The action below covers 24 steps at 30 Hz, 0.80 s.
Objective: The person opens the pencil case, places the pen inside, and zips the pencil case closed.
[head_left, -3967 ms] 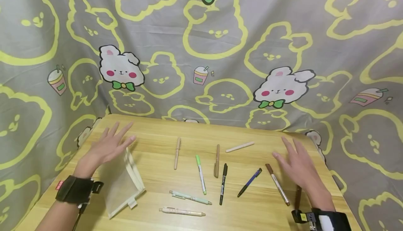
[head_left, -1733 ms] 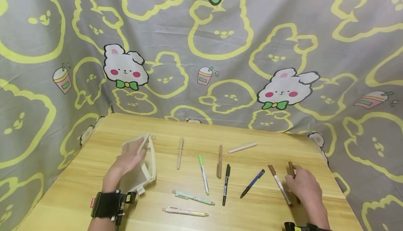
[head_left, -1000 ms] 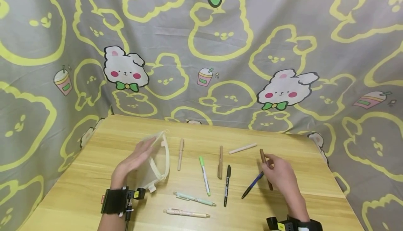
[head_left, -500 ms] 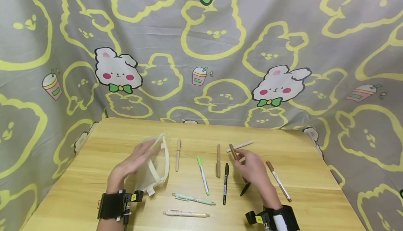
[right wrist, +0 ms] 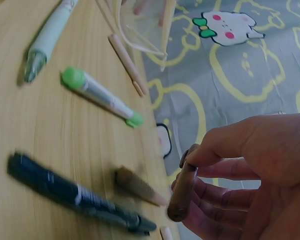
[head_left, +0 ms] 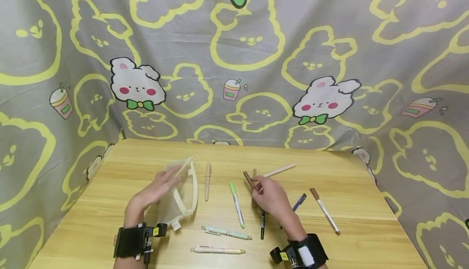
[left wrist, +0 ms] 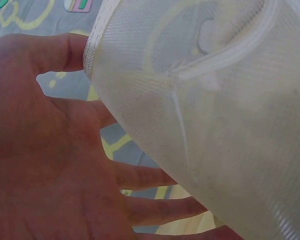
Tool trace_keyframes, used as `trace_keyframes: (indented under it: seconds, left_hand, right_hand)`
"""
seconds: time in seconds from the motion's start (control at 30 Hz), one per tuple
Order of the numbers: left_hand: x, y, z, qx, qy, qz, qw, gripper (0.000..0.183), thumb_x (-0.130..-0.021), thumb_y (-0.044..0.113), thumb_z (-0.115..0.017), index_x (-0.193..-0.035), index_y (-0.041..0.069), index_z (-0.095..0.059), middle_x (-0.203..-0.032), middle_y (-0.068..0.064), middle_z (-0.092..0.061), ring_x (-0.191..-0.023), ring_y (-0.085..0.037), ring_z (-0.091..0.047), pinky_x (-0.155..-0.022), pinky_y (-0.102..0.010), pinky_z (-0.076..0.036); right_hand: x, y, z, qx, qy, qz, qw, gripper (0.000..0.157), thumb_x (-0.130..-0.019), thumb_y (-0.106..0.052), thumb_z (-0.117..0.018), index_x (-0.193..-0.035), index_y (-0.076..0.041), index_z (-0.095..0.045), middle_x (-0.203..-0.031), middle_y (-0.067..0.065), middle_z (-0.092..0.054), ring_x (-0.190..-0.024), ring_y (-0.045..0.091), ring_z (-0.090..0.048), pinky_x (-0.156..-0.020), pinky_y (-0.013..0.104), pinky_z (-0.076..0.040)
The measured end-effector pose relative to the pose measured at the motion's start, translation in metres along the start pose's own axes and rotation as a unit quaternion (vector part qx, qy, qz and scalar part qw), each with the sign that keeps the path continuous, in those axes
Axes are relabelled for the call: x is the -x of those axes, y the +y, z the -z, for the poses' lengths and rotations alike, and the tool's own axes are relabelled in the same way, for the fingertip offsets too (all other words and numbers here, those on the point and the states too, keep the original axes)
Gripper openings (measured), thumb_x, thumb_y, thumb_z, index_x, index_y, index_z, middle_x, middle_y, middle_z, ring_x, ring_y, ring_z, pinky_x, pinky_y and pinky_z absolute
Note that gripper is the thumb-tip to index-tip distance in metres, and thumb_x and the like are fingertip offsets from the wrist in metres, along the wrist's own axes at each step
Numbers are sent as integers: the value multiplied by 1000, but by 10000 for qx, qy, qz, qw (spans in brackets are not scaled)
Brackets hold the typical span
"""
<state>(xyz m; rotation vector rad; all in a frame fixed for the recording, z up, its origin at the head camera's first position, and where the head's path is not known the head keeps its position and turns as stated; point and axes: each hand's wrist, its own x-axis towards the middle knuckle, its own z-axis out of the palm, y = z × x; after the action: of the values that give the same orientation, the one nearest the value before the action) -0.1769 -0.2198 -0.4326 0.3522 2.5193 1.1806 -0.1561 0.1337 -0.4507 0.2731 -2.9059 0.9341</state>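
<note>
A brown pen (head_left: 249, 179) is pinched between the thumb and fingers of my right hand (head_left: 271, 195), held over the table. In the right wrist view the same brown pen (right wrist: 182, 192) tilts, its clip beside the thumb. Under this hand lie a tan pen (head_left: 254, 172) and a black marker (head_left: 262, 226), both partly hidden. On the left, a see-through mesh pouch (head_left: 166, 208) stands with its mouth facing right. My left hand (head_left: 152, 189) supports it; in the left wrist view the fingers (left wrist: 145, 176) extend straight behind the mesh, their tips partly covered.
Between pouch and right hand lie a beige pen (head_left: 207, 183) and a green-capped marker (head_left: 236, 206). A mint pen (head_left: 227, 232) and a cream pen (head_left: 220, 250) are nearer. Rightward are a pale pen (head_left: 282, 169), a blue pen (head_left: 300, 202) and a brown-capped marker (head_left: 325, 212).
My right hand has picked up the brown pen from the right side and carried it left across the other pens. My left hand has moved the pouch rightward and raised its mouth.
</note>
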Motion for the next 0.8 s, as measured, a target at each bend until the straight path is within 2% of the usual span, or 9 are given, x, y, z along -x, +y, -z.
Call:
trace_keyframes:
  seconds: [0.13,0.3,0.43,0.8]
  left_hand:
    - [1,0,0,198,-25,127,9997,61,-108,33,-34,-158,5,-14,-153,-40,2,-134,-62,-6,-86,-87,-26]
    - [4,0,-1,490,-117,313,9982,65,-107,39,-35,-159,9,-12,-154,-36,4,-133,-64,-8,-76,-85,-37]
    - [5,-1,-1,344,-58,228,9991,62,-107,36,-36,-158,8,-14,-154,-37,0,-132,-64,-10,-75,-84,-38]
    - [7,1,-1,546,-121,418,9976,61,-106,33,-39,-158,10,-16,-156,-33,4,-129,-68,-13,-66,-77,-48]
  right_hand:
    - [-4,-9,-7,46,-33,191,9998,36,-84,-5,-67,-119,-3,-68,-79,1,-65,-59,8,-56,-41,21,-48]
    - [-7,-19,-16,83,-68,344,9993,35,-84,-6,-66,-119,-2,-69,-80,1,-66,-63,9,-59,-41,19,-48]
    - [-10,-26,-23,13,-85,452,9989,34,-85,-6,-66,-119,-2,-69,-79,2,-67,-64,10,-62,-43,20,-49]
    - [-17,-47,-36,-295,-314,564,9975,37,-87,-4,-64,-123,-1,-66,-83,2,-66,-67,11,-63,-45,19,-52]
